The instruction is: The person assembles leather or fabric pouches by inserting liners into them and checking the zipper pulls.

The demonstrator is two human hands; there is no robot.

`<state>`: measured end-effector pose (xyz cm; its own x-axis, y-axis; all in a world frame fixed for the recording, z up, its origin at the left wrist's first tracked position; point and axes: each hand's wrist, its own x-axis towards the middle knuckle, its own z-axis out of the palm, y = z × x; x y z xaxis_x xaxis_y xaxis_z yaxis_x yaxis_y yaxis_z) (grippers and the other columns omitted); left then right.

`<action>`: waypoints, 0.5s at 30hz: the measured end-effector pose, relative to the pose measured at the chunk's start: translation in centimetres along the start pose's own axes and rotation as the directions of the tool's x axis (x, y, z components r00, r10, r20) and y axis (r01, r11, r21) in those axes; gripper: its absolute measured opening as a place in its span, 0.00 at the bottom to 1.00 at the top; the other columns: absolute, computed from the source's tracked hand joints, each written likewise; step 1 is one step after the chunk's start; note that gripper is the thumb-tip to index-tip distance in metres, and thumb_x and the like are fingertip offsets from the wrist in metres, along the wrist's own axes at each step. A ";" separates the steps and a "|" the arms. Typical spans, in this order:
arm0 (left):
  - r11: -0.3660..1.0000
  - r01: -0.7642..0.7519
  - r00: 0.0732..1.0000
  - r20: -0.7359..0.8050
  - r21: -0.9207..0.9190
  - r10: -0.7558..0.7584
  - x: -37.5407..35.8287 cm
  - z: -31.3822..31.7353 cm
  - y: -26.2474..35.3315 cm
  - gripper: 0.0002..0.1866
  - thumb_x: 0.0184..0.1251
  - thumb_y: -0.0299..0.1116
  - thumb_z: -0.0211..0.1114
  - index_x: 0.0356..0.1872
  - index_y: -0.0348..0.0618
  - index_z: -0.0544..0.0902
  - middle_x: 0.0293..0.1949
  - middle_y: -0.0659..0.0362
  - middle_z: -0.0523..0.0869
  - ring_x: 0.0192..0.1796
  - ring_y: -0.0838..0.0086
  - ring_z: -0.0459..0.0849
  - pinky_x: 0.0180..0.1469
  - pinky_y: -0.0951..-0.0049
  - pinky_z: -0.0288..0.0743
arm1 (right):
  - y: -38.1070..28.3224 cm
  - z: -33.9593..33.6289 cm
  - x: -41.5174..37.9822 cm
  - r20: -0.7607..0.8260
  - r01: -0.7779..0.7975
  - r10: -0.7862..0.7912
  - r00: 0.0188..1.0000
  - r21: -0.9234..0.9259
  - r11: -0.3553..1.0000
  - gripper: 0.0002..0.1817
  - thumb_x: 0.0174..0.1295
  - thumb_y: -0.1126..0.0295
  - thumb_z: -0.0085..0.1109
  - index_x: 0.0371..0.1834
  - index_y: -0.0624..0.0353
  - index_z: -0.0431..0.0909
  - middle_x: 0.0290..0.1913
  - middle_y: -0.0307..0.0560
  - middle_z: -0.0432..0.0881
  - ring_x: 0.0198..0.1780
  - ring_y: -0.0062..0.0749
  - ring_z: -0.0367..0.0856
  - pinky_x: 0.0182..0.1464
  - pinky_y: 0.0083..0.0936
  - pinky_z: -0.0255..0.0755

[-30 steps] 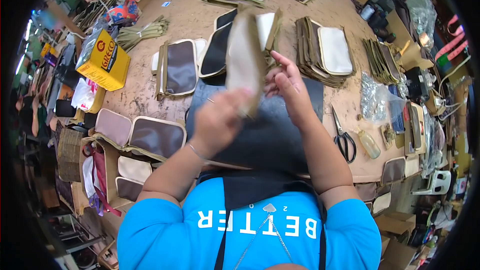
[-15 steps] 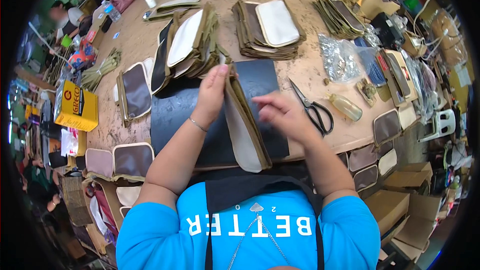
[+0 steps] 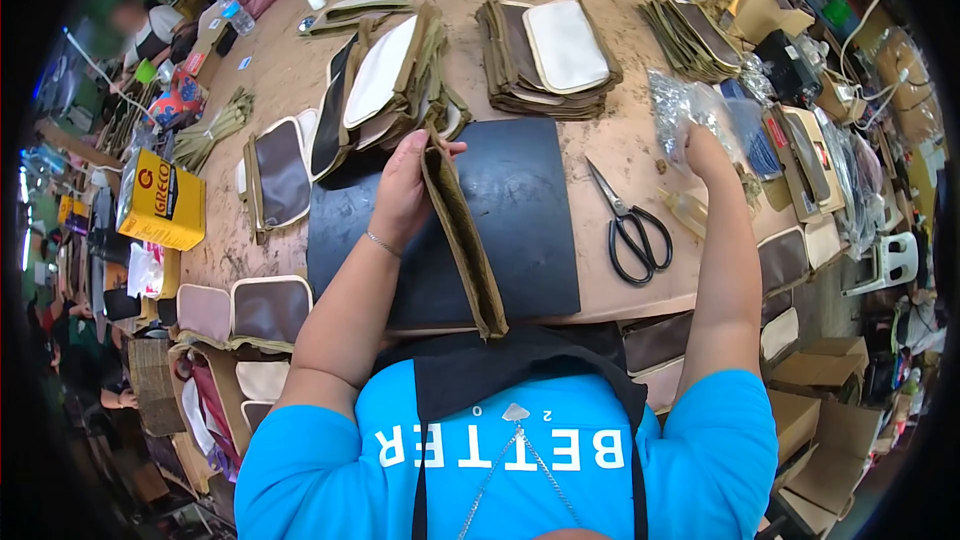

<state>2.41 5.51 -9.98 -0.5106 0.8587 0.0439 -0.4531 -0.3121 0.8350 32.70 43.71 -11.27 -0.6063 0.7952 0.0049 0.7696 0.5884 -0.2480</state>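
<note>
My left hand (image 3: pixel 405 185) grips the upper end of a long, narrow khaki-edged piece (image 3: pixel 465 250), which is tilted on its edge over the black mat (image 3: pixel 535 210). At the right, my right hand (image 3: pixel 706 152) is at the clear plastic bag (image 3: pixel 672 110) holding small shiny pieces; its fingertips are hidden against the bag. Black-handled scissors (image 3: pixel 635 230) lie between the mat and my right forearm. Beyond my left hand stands a leaning stack of white and khaki pieces (image 3: pixel 385 75). Another stack, with a white panel on top (image 3: pixel 565 45), lies behind the mat.
A yellow can (image 3: pixel 165 200) stands at the left. Brown panels (image 3: pixel 280 175) lie beside the mat, and a khaki bundle (image 3: pixel 690 35) lies at the back right. A glue-like bottle (image 3: pixel 685 210) is near my right forearm. A person (image 3: pixel 155 35) is at the far left.
My right hand has moved right, from beside the held piece to the plastic bag. The piece in my left hand has turned, so its narrow edge faces up and its pale side no longer shows.
</note>
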 end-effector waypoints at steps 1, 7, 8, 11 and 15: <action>1.000 -0.016 1.000 0.007 0.007 0.016 0.2 -0.4 0.0 0.20 0.83 0.44 0.47 0.41 0.37 0.78 0.44 0.53 0.82 0.54 0.66 0.82 0.60 0.68 0.75 | 0.2 0.2 0.4 -0.015 0.013 -0.013 1.000 -0.023 1.000 0.07 0.57 0.73 0.63 0.37 0.64 0.81 0.39 0.65 0.85 0.45 0.59 0.84 0.48 0.44 0.76; 0.988 -0.073 0.990 -0.108 0.137 0.088 -0.7 -0.1 1.5 0.18 0.82 0.43 0.52 0.48 0.38 0.81 0.47 0.54 0.86 0.51 0.74 0.82 0.58 0.74 0.75 | 2.0 0.1 1.1 -0.194 0.001 0.032 0.981 0.171 0.985 0.08 0.59 0.71 0.64 0.36 0.66 0.82 0.30 0.54 0.86 0.30 0.40 0.85 0.37 0.37 0.78; 0.962 -0.136 0.978 -0.122 0.238 0.168 -0.7 -0.3 1.4 0.16 0.81 0.41 0.55 0.50 0.37 0.83 0.46 0.57 0.86 0.48 0.77 0.80 0.55 0.76 0.74 | 2.3 0.1 1.1 -0.205 -0.026 0.075 0.976 0.229 0.973 0.09 0.59 0.70 0.66 0.36 0.66 0.82 0.30 0.54 0.86 0.30 0.38 0.85 0.37 0.36 0.78; 0.799 -0.254 0.910 -0.145 0.545 0.389 -0.8 -0.2 1.8 0.14 0.78 0.36 0.60 0.54 0.38 0.85 0.43 0.62 0.83 0.45 0.80 0.78 0.52 0.79 0.71 | 3.3 0.2 1.0 -0.223 -0.101 0.201 0.954 0.391 0.915 0.11 0.60 0.68 0.69 0.36 0.66 0.82 0.29 0.51 0.85 0.31 0.33 0.85 0.37 0.32 0.78; 0.643 -0.292 0.835 -0.140 0.708 0.533 -1.4 0.7 2.3 0.15 0.77 0.34 0.61 0.57 0.40 0.85 0.41 0.63 0.81 0.44 0.79 0.77 0.51 0.80 0.69 | 3.8 -0.6 -0.3 -0.419 -0.050 0.312 0.853 0.529 0.847 0.10 0.67 0.68 0.65 0.38 0.65 0.81 0.30 0.46 0.85 0.30 0.25 0.84 0.35 0.21 0.77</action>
<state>2.62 3.89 -7.76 -0.7698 0.4937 0.4046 0.3746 -0.1639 0.9126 35.91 45.80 -11.63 -0.1926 0.9231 0.3328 0.5767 0.3808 -0.7227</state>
